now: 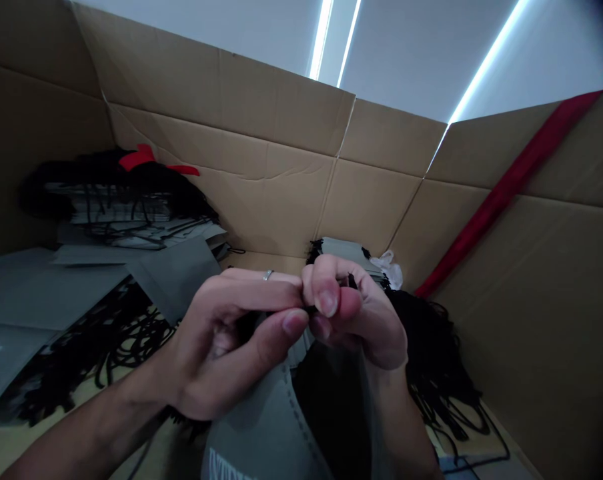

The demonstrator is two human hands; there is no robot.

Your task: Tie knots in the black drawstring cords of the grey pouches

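Cardboard panels [261,200] rise around the work, a red strip [506,193] slanting along the right one, with stacks of grey paper bags [116,217] trailing black cords [431,353] at left and behind. The left hand [221,340] and right hand [356,313] press together, fingers and thumbs pinching a short black cord end [309,310]. Just below them stands a grey paper bag [261,433], its top drawn up between the hands. This looks like fitting the cord to the bag; the next move calls for seating that end firmly.
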